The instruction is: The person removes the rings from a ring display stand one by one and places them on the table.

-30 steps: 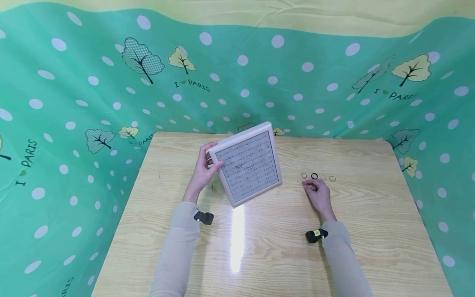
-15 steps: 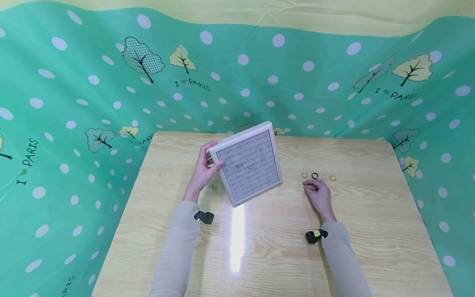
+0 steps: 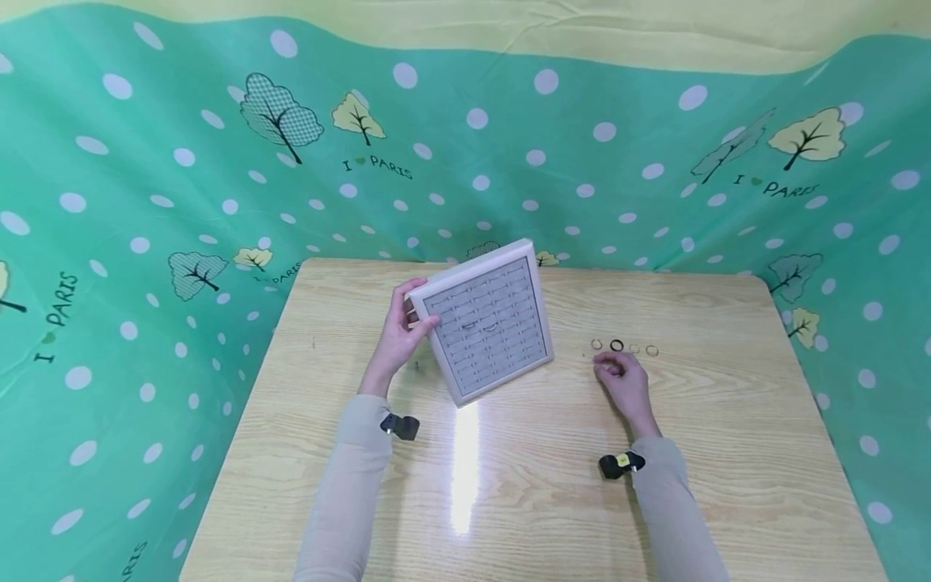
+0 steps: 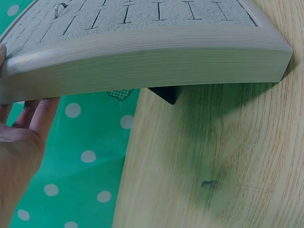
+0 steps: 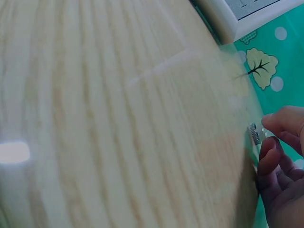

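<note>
My left hand grips the upper left corner of a square ring display tray, thumb on the front frame and fingers behind. The tray has a pale frame and grey slotted foam, and is held tilted toward me. Two rings sit in its middle slots; in the left wrist view one silver ring shows. At the right, my right hand pinches a sparkling silver ring between thumb and index finger, low over the table. Just beyond those fingers lies a row of several rings, including a black ring.
The wooden table has a bright light reflection in front of the tray. A small dark mark shows on the wood beneath the tray's left side. Green dotted cloth hangs around the table's back and sides.
</note>
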Motion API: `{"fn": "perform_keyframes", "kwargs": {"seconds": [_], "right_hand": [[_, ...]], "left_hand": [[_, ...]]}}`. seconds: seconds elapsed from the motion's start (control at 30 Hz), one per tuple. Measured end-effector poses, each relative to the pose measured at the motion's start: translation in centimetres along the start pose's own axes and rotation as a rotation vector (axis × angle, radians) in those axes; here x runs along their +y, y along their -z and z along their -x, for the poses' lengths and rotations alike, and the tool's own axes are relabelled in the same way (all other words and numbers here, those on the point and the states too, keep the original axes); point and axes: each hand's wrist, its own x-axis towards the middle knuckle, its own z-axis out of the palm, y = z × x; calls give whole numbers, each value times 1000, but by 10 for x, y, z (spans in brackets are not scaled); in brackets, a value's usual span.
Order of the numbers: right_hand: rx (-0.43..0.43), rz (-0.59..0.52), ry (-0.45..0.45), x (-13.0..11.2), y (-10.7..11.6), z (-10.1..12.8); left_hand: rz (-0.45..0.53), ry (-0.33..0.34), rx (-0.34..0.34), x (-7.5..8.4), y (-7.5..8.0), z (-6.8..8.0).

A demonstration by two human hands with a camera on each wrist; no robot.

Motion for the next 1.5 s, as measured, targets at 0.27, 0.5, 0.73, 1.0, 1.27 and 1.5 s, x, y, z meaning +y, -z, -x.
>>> {"fn": "perform_keyframes", "kwargs": {"seconds": [0.27, 0.5, 0.73, 1.0, 1.27, 1.5], "right_hand": [[2, -82, -23, -9, 0, -1], [-24, -110, -43, -19, 1, -3], [-37, -157, -37, -35, 0, -4], [-52, -249, 32, -80, 3, 6], [-57, -239, 44, -66, -13, -3], [-63, -298, 44, -86, -15, 1]], "left_hand": [[-2, -12, -1, -12, 3, -1], [8, -1, 4, -21, 6, -5], [-19, -9, -18, 1, 0, -1], [-5, -1, -11, 1, 0, 0], [19, -26, 0, -1, 0, 0], [8, -42, -6, -2, 0, 0]]}}
